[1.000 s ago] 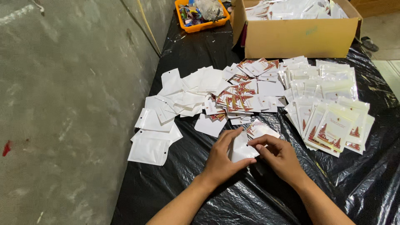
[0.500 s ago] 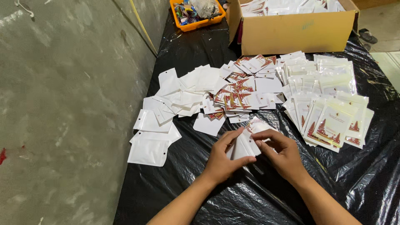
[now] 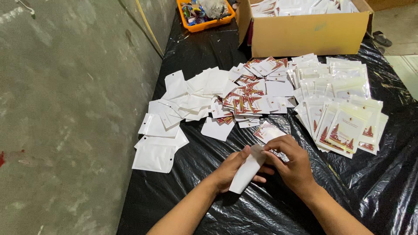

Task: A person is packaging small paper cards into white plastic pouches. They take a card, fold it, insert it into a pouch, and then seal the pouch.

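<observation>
Both hands work together over the black plastic sheet (image 3: 270, 209) covering the table. Left hand (image 3: 233, 170) is closed around a white pouch (image 3: 246, 172), thumb on top, the pouch tilted with its lower end toward the person. Right hand (image 3: 292, 162) pinches the pouch's upper end with fingertips curled over it. Just beyond the hands lies a printed card (image 3: 266, 131). Farther out, a loose pile of white pouches (image 3: 187, 98) sits to the left, red-printed cards (image 3: 248, 100) in the middle, filled clear packets (image 3: 344, 117) to the right. A cardboard box (image 3: 305, 32) and an orange tray (image 3: 204, 21) stand at the far edge.
</observation>
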